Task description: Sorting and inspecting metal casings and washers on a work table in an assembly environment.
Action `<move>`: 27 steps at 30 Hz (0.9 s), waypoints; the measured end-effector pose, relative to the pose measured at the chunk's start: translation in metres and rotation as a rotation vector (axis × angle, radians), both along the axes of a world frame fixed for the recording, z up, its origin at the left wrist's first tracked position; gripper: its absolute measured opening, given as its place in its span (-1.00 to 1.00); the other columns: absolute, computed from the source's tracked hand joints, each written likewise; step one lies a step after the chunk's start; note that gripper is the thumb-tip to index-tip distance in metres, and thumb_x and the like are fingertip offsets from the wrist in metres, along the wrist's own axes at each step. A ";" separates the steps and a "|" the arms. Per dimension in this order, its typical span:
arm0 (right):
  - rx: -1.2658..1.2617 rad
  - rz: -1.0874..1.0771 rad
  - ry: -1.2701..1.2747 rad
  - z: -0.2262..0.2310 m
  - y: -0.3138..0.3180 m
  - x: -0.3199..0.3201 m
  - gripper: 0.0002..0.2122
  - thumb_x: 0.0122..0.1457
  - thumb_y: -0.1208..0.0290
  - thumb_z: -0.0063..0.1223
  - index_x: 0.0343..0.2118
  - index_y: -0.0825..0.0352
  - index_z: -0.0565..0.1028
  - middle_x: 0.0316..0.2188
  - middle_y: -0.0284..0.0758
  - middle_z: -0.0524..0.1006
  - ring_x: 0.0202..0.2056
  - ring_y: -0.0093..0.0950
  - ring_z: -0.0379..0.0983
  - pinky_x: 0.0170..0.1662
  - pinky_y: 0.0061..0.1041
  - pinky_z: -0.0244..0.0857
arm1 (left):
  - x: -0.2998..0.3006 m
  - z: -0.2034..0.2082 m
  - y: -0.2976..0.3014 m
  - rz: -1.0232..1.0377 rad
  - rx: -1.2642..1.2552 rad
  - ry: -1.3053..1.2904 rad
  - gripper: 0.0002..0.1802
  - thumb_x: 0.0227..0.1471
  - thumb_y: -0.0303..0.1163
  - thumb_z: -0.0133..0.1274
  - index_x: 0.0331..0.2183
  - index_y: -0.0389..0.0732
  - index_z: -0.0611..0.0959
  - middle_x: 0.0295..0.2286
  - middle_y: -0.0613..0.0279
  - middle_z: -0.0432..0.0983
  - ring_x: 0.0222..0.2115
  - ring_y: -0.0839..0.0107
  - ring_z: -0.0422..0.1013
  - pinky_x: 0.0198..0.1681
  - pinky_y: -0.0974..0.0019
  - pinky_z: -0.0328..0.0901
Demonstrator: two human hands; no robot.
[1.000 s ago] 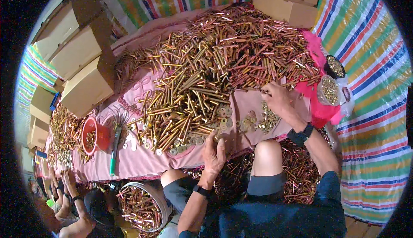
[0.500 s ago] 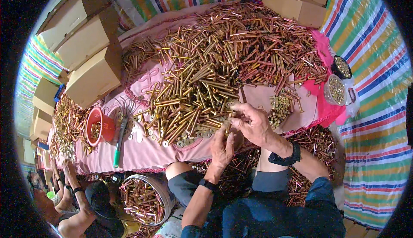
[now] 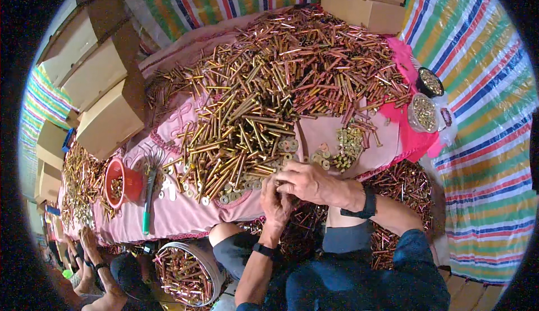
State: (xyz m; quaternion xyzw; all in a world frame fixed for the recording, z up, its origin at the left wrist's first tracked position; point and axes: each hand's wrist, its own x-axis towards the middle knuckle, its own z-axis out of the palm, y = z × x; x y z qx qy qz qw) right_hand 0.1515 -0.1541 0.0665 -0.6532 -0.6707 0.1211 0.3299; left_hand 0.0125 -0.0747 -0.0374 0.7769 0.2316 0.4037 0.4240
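At the near edge of the pink cloth, my left hand point(image 3: 275, 203) and my right hand point(image 3: 310, 184) meet, fingers bent and pinched together. Whatever they grip is small and covered by the fingers. Just beyond them rises a big heap of brass-coloured bolts point(image 3: 238, 145). Flat washers point(image 3: 247, 184) lie scattered along that heap's near side, left of my hands. A few more washers point(image 3: 321, 155) rest to the right, beside a small pile of nuts point(image 3: 348, 149).
A red plastic basket point(image 3: 123, 184) and a green-handled wire tool point(image 3: 148, 198) sit at left. Below the cloth stands a white bucket of bolts point(image 3: 188, 274). Tubs of small parts point(image 3: 423, 112) stand right. Cardboard boxes point(image 3: 109, 117) line the left; a co-worker's arms point(image 3: 95, 257) reach in there.
My right hand has come down and left, closing over my left fingertips. Both hands are now together, lower and nearer to me. The whole view has shifted slightly.
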 end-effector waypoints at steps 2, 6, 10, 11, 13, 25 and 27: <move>0.138 -0.030 -0.282 -0.017 -0.009 0.030 -0.84 0.14 0.40 0.15 -0.23 0.31 0.57 -0.30 -0.23 0.51 -0.28 -0.23 0.51 -0.22 -0.31 0.45 | 0.003 0.008 -0.001 0.021 0.109 0.025 -0.68 0.11 -0.51 0.08 -0.05 -0.29 0.55 -0.18 -0.12 0.51 -0.17 -0.11 0.46 -0.08 0.03 0.37; 0.019 -0.399 -0.265 -0.027 -0.048 0.083 -0.85 0.12 0.40 0.17 -0.27 0.32 0.60 -0.30 -0.15 0.53 -0.24 -0.16 0.49 -0.15 -0.23 0.42 | 0.006 0.013 0.000 -0.025 0.041 0.066 -0.62 0.07 -0.57 0.12 -0.02 -0.27 0.55 -0.28 -0.07 0.55 -0.24 -0.06 0.49 -0.14 0.10 0.39; -0.223 -0.478 -0.283 -0.058 -0.069 0.116 -0.88 0.20 0.44 0.02 -0.25 0.37 0.47 -0.24 -0.07 0.43 -0.16 -0.09 0.38 -0.08 -0.14 0.29 | 0.005 0.003 0.000 -0.030 -0.028 0.058 -0.56 0.06 -0.57 0.13 0.02 -0.27 0.53 -0.23 -0.10 0.56 -0.21 -0.04 0.50 -0.12 0.11 0.40; -0.303 -0.488 -0.265 -0.059 -0.069 0.117 -0.88 0.23 0.44 -0.01 -0.24 0.38 0.44 -0.22 -0.06 0.41 -0.13 -0.09 0.36 -0.07 -0.13 0.26 | 0.004 0.002 -0.001 -0.035 -0.047 0.031 -0.55 0.06 -0.57 0.12 0.03 -0.28 0.52 -0.21 -0.11 0.56 -0.19 -0.04 0.50 -0.11 0.11 0.40; -0.349 -0.496 -0.336 -0.062 -0.071 0.119 -0.87 0.26 0.44 -0.04 -0.24 0.39 0.40 -0.20 -0.04 0.38 -0.11 -0.08 0.33 -0.07 -0.14 0.23 | 0.004 0.000 0.000 -0.041 -0.041 -0.010 -0.52 0.06 -0.56 0.12 0.06 -0.28 0.50 -0.18 -0.12 0.55 -0.15 -0.03 0.50 -0.09 0.11 0.39; -0.200 -0.284 0.561 -0.005 -0.011 0.049 -0.85 0.24 0.49 0.10 -0.20 0.41 0.61 -0.39 -0.30 0.61 -0.43 -0.55 0.55 -0.34 -0.52 0.42 | 0.009 -0.003 0.003 -0.076 0.014 0.020 -0.61 0.19 -0.56 -0.02 0.06 -0.30 0.50 -0.20 -0.10 0.59 -0.21 0.06 0.55 -0.09 0.17 0.40; -0.050 -0.193 0.307 0.001 0.000 0.033 -0.87 0.22 0.50 0.12 -0.21 0.39 0.62 -0.38 -0.25 0.61 -0.35 -0.46 0.57 -0.28 -0.48 0.43 | 0.007 0.000 0.001 -0.094 -0.016 0.009 -0.55 0.16 -0.58 0.00 0.10 -0.29 0.48 -0.13 -0.14 0.54 -0.13 -0.05 0.49 -0.03 0.10 0.37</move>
